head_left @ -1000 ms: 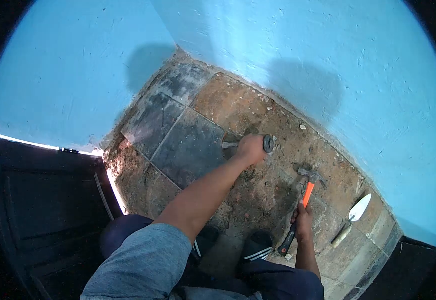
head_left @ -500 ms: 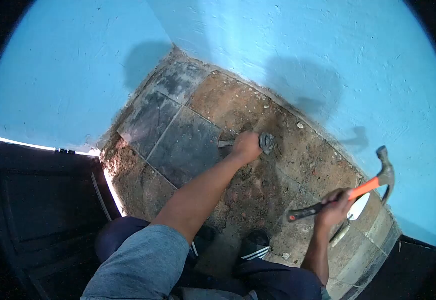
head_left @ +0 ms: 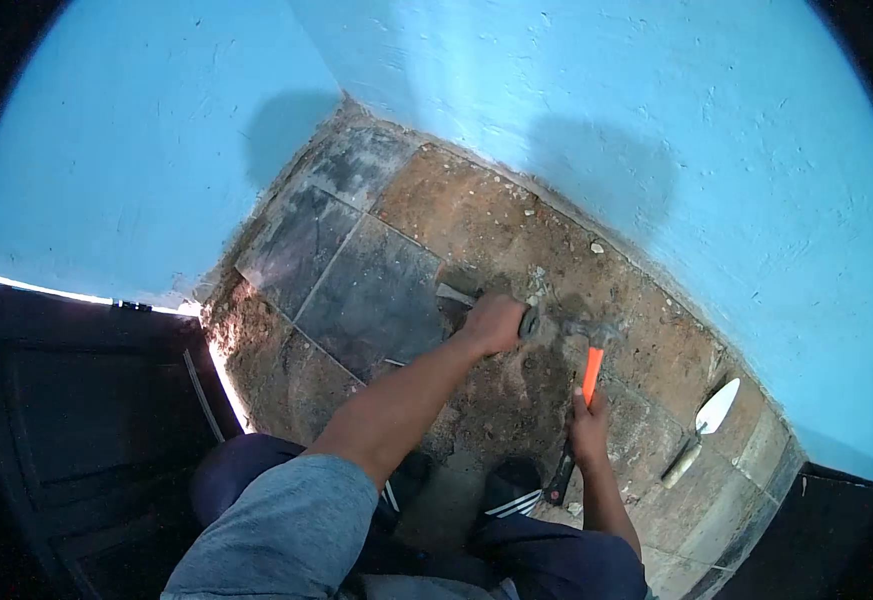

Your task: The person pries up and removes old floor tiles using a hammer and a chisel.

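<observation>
My left hand (head_left: 494, 324) is wrapped round a chisel (head_left: 455, 294), whose flat blade points left at the edge of a dark floor tile (head_left: 376, 290). The chisel's butt end shows on the right side of my fist. My right hand (head_left: 586, 425) grips the black handle of a claw hammer (head_left: 592, 373) with an orange shaft. The hammer's head, somewhat blurred, is just right of the chisel's butt end; whether they touch I cannot tell.
A trowel (head_left: 718, 406) lies on the floor at the right. Blue walls (head_left: 596, 80) meet in a corner beyond the broken floor (head_left: 476, 195). A dark door (head_left: 86, 410) stands at the left. My shoes (head_left: 511, 488) are near the bottom.
The hammer has swung down and left from beside the right wall toward the chisel. My left hand and the chisel have shifted slightly lower in view. The trowel is now uncovered.
</observation>
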Motion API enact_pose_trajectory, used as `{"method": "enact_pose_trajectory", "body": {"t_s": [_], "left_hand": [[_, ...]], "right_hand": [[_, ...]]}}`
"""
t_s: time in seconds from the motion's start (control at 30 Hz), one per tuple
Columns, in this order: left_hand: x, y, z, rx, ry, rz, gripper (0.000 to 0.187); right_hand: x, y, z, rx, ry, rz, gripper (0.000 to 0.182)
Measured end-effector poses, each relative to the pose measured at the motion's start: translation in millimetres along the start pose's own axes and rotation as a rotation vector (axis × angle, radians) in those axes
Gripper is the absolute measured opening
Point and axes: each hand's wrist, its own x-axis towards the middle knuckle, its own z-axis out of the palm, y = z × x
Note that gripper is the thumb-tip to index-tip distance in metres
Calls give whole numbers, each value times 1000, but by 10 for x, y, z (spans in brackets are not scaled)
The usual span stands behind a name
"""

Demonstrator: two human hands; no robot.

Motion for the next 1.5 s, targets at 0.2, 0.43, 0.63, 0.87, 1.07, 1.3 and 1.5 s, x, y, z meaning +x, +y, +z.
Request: {"method": "enact_pose_trajectory", "body": {"t_s": [0.2, 0.43, 0.63, 0.87, 1.07, 1.3, 1.5], "left_hand": [[28, -88, 40, 36, -83, 112, 19], [162, -174, -255, -20, -54, 72, 23], [195, -247, -198, -38, 10, 104, 24], [120, -134, -315, -33, 18, 86, 19], [201, -303, -55, 26, -81, 145, 19], [75, -124, -55, -28, -2, 16, 23], [73, 98, 59, -115, 63, -155, 24]], "right_hand": [[-66, 25, -19, 29, 48, 91, 26], [51, 214, -46, -13, 54, -24, 28], [-62, -357, -298, 247, 292, -150, 28], [-241, -1042, -380, 459, 673, -678, 30], [-202, -321, 493, -310, 69, -294, 24], [-132, 175, 230, 47, 31, -66, 27], [-83, 365, 61, 56, 137, 70, 25]]}}
